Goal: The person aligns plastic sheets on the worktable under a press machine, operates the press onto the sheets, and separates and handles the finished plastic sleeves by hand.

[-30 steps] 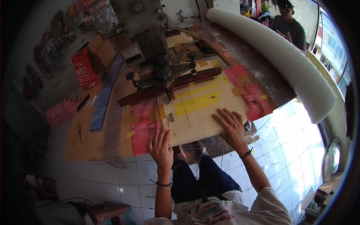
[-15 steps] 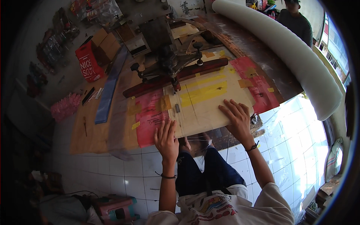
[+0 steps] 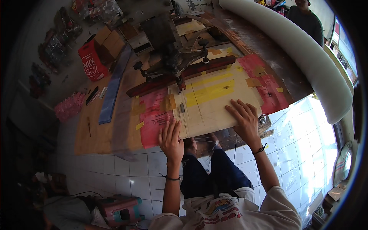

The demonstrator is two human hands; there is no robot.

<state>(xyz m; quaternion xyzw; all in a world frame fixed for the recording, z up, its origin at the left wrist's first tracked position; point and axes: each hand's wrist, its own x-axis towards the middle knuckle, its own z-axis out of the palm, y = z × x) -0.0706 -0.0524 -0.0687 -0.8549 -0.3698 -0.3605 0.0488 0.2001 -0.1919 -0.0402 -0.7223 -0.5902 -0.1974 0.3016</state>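
My left hand [image 3: 171,142] lies with fingers stretched on the near edge of a cream board [image 3: 209,122], beside a red taped patch [image 3: 151,134]. Flat on the board's right part is my right hand [image 3: 244,117], fingers forward and slightly spread. Neither hand grips anything. Yellow strips [image 3: 211,94] and a thin dark line mark the board, and a small grey piece [image 3: 182,109] sits near its left side. Beyond my hands, a dark machine [image 3: 168,57] holds a long dark red bar [image 3: 199,71] across the board. Whether the bar touches the board I cannot tell.
Left on the table are a blue strip [image 3: 111,99], a red bag [image 3: 92,63], cardboard boxes [image 3: 107,44] and a pink bundle [image 3: 69,107]. A thick white roll [image 3: 303,57] runs along the right. A person [image 3: 306,21] is at the far right; a stool [image 3: 122,211] stands lower left.
My view has shifted slightly, so the table sits a little differently. Both hands rest in the same places on the board. The person at the far right has shifted a little.
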